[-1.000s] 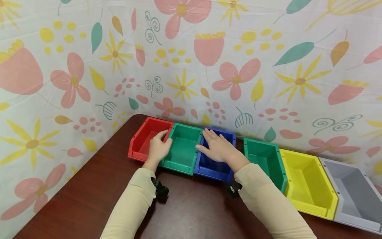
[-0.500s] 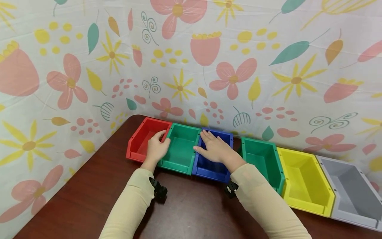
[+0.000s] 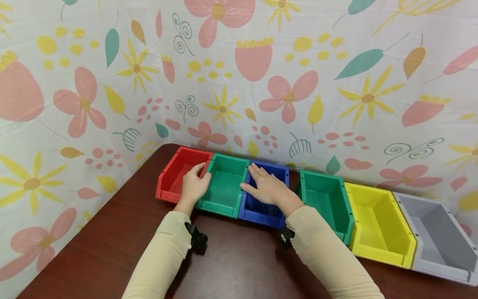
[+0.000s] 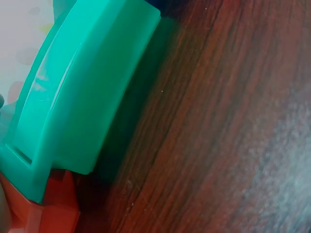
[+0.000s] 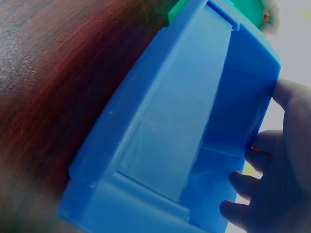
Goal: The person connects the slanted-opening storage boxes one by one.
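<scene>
In the head view, my left hand (image 3: 194, 185) straddles the shared rims of the red bin (image 3: 169, 185) and the left green bin (image 3: 225, 180). Its fingers curl on the red side and its thumb on the green side, gripping the green bin's left wall; the fingertips are partly hidden. My right hand (image 3: 270, 189) lies over the blue bin (image 3: 263, 218), fingers fairly straight and thumb at the rim beside the green bin. In the right wrist view, that hand's fingers (image 5: 243, 187) reach over the blue bin's opening. The left wrist view shows the green bin's front (image 4: 104, 97), not the left fingers.
Farther right stand a second green bin (image 3: 325, 203), a yellow bin (image 3: 377, 224) and a grey bin (image 3: 437, 232). A gap separates the blue bin from the second green one. Flower-patterned cloth (image 3: 224, 62) hangs behind the brown table (image 3: 231, 257).
The whole head view has shifted slightly, with bins and hands drifting a little left in it. Both hands keep about the same places on the bins.
</scene>
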`<state>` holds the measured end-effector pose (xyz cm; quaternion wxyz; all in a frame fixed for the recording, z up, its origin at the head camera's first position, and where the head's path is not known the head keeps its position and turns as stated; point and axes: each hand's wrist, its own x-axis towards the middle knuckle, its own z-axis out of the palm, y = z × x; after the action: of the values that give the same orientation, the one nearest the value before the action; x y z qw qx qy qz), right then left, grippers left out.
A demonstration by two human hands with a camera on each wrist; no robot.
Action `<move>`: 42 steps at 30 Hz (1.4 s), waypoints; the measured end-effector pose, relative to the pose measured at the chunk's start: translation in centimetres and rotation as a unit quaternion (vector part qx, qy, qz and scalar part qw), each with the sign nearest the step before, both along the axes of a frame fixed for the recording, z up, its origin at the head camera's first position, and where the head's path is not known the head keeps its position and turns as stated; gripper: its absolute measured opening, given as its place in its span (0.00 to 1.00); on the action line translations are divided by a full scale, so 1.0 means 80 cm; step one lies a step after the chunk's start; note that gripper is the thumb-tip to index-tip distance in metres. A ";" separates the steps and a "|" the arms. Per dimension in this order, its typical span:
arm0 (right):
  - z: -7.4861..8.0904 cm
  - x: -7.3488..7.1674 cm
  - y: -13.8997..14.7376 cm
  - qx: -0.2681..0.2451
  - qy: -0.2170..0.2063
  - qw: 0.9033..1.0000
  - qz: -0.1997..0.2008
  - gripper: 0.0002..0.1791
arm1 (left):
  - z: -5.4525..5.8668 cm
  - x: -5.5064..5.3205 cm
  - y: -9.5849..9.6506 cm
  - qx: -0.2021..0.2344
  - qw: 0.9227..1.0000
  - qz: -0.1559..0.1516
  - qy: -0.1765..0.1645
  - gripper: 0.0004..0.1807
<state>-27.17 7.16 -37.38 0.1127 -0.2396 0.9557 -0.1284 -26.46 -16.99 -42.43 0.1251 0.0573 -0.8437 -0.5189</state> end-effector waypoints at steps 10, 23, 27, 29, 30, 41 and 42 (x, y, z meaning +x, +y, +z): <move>-0.014 0.003 0.001 0.033 0.021 0.998 -0.056 0.44 | 0.003 -0.002 0.003 0.001 1.000 -0.003 -0.005 0.26; -0.019 0.013 0.023 -0.009 0.066 0.997 -0.031 0.42 | 0.001 0.003 0.006 -0.002 1.000 -0.004 -0.003 0.25; -0.013 0.019 0.040 -0.045 0.087 0.995 -0.025 0.41 | 0.002 0.003 0.003 -0.016 1.000 0.005 0.012 0.25; -0.010 0.022 0.050 -0.059 0.100 0.993 -0.027 0.41 | 0.002 0.003 0.001 -0.023 1.000 0.006 0.018 0.24; -0.009 0.023 0.056 -0.065 0.103 0.992 -0.031 0.41 | 0.003 0.002 0.001 -0.027 0.999 0.005 0.018 0.24; -0.007 0.034 0.123 -0.116 0.095 0.984 -0.100 0.42 | 0.025 0.014 0.031 -0.197 0.980 0.024 0.035 0.26; -0.007 0.037 0.130 -0.117 0.098 0.982 -0.106 0.42 | 0.026 0.017 0.040 -0.217 0.974 0.027 0.059 0.25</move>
<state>-24.24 17.59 -37.95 -0.0250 -0.1600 0.9604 -0.2268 -25.06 -13.77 -40.37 0.1978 0.0210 -0.9255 -0.3223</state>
